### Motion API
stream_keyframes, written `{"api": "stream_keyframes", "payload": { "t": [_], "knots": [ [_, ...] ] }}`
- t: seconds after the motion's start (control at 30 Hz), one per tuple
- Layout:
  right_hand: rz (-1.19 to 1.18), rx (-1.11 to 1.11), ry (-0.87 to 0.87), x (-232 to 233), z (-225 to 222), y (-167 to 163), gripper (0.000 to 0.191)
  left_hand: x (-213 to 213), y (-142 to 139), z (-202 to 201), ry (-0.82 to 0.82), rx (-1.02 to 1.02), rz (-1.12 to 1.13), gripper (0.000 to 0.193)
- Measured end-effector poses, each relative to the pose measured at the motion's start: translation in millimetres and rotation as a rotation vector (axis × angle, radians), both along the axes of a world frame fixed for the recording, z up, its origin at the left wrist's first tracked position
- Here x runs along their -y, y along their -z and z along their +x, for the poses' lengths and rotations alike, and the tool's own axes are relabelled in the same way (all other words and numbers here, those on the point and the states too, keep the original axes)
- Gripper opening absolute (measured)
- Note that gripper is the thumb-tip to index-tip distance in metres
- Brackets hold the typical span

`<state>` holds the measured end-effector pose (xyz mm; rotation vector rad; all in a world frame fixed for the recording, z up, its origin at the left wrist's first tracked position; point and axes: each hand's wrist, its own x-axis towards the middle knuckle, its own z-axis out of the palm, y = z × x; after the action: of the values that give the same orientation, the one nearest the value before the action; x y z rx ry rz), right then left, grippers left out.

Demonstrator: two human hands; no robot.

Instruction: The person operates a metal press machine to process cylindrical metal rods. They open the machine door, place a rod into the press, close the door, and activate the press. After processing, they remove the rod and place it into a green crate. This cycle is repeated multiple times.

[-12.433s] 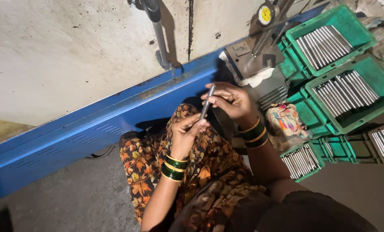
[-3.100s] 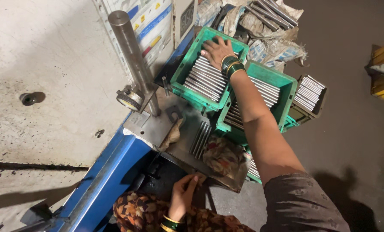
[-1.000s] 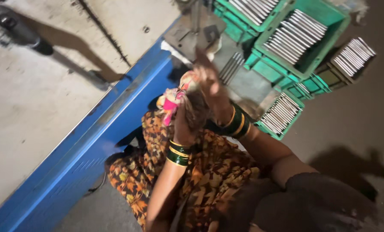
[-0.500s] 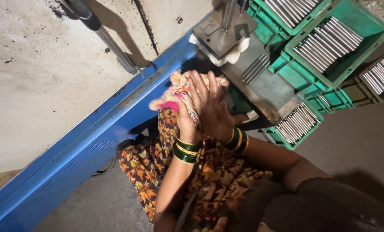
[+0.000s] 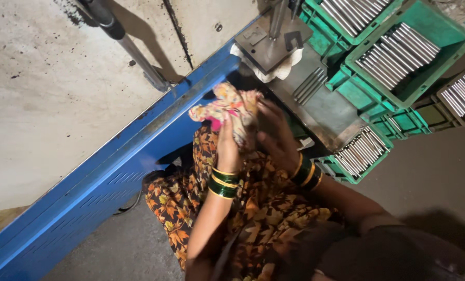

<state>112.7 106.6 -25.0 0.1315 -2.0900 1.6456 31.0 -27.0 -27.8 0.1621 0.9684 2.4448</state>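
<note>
Both hands work a crumpled floral cloth rag of yellow, pink and orange print point(image 5: 227, 109), held above the lap, just below and in front of the grey steel press plate point(image 5: 323, 104). The left hand point(image 5: 228, 148) grips the rag from underneath, fingers curled closed into the fabric. The right hand point(image 5: 275, 136) lies against the rag's right side with fingers bent over it; whether a further item sits inside the folds cannot be told.

Each wrist carries green and gold bangles point(image 5: 223, 183). The lap is covered by an orange-and-black leaf-print garment point(image 5: 253, 208).

Relative to the press plate:
- A small grey metal die block point(image 5: 271, 37) sits on its upper end, resting on a white cloth pad point(image 5: 263, 73).
- A row of thin grey metal strips point(image 5: 310, 84) lies on its surface.
- Green plastic crates point(image 5: 409, 57) filled with similar metal strips stand to its right and above it; a smaller one point(image 5: 360, 156) sits at its lower edge.
- A blue sheet-metal panel point(image 5: 112, 171) runs diagonally from its left side.
- A grey steel lever bar point(image 5: 128, 44) stands well to its left, against the concrete wall point(image 5: 40, 104).
</note>
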Motion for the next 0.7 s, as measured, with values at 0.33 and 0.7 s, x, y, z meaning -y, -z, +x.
{"api": "stream_keyframes", "payload": {
  "t": [0.33,0.7],
  "knots": [
    [0.189,-0.081,0.116,-10,-33,-43,0.028,-21,-9,35,0.411,-0.115,0.173,0.1],
    [-0.535,-0.151,-0.05,-72,-33,-14,0.04,-5,5,-3,0.021,-0.059,0.147,0.079]
  ]
}}
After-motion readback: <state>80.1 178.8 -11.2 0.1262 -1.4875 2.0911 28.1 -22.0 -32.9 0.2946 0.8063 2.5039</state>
